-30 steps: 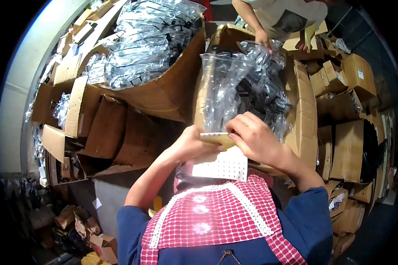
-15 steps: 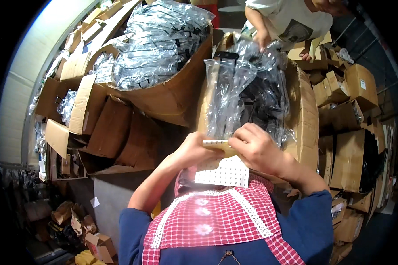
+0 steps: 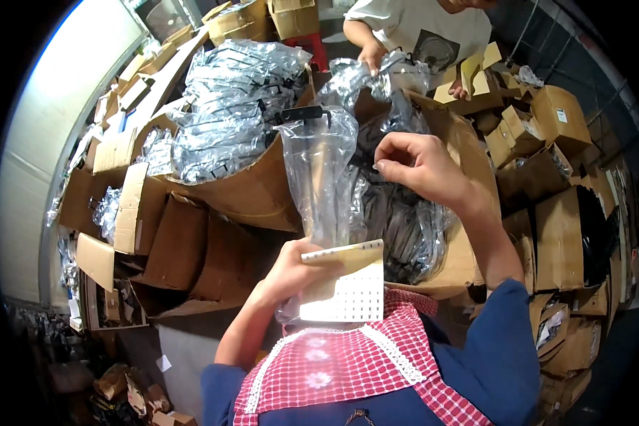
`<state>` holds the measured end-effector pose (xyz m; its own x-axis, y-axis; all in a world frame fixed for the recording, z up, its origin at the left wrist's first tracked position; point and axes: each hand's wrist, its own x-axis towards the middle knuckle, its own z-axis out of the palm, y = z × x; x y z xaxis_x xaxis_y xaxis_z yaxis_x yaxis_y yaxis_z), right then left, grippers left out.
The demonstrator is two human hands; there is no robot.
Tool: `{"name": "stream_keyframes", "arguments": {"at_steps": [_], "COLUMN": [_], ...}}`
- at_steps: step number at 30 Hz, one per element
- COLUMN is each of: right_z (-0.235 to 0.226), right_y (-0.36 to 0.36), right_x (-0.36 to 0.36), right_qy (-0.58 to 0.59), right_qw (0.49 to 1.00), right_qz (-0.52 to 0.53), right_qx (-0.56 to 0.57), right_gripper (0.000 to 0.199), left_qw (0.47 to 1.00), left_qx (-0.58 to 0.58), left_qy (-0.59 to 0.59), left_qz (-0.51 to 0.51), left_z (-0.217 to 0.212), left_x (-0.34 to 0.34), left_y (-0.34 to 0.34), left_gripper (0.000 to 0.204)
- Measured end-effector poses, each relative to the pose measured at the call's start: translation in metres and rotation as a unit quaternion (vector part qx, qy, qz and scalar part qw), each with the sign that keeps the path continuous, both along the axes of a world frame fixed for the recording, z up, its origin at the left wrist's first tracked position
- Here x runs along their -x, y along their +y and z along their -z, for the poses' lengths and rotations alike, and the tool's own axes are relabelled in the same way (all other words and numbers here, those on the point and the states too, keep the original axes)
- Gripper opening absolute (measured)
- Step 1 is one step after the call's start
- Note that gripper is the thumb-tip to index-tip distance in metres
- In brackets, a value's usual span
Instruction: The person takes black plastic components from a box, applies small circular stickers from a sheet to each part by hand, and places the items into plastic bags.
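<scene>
My left hand (image 3: 291,270) is closed on a sheet of small labels (image 3: 355,295), white with rows of tiny dark marks and a yellowish folded-over part. Just beyond that hand, a long clear plastic bag (image 3: 323,184) stretches away, a black bar-shaped piece (image 3: 307,113) at its far end; whether the hand also grips the bag is hidden. Raised over the open carton (image 3: 468,184) is my right hand (image 3: 422,167), thumb and forefinger pinched together. Anything in that pinch is too small to make out. Bagged dark items (image 3: 412,234) fill the carton underneath.
A large carton (image 3: 248,188) heaped with clear-bagged items (image 3: 234,106) stands at the far left. Across from me, another person's hand (image 3: 371,57) touches plastic bags. Stacked cartons (image 3: 557,121) line the right; opened cartons (image 3: 184,241) stand at left.
My right hand has left the label sheet and moved up and away, pinched. The sheet has tilted more open in my left hand. The view has shifted, and the bag now lies farther left.
</scene>
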<state>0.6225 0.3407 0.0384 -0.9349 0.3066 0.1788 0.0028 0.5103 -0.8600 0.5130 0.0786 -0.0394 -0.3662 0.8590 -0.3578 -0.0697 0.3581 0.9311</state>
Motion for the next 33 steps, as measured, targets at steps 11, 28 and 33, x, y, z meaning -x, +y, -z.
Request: {"name": "stream_keyframes", "arguments": {"at_steps": [11, 28, 33], "right_z": [-0.003, -0.103, -0.103], "right_y": [-0.024, -0.014, -0.025], "right_x": [-0.004, 0.010, 0.004], "right_qy": [0.091, 0.152, 0.154], "right_qw": [0.944, 0.974, 0.962], "right_qz": [0.076, -0.115, -0.053], "right_qx": [-0.307, -0.120, -0.221], "right_gripper": [0.019, 0.025, 0.024], "left_qw": [0.997, 0.966, 0.968], "left_qx": [-0.026, -0.075, -0.057], "left_qy": [0.063, 0.239, 0.235], "left_qz": [0.021, 0.062, 0.069], "left_z": [-0.005, -0.020, -0.017], "left_x": [-0.003, -0.012, -0.012], "left_y": [-0.002, 0.000, 0.001], "left_gripper": [0.018, 0.024, 0.022]}}
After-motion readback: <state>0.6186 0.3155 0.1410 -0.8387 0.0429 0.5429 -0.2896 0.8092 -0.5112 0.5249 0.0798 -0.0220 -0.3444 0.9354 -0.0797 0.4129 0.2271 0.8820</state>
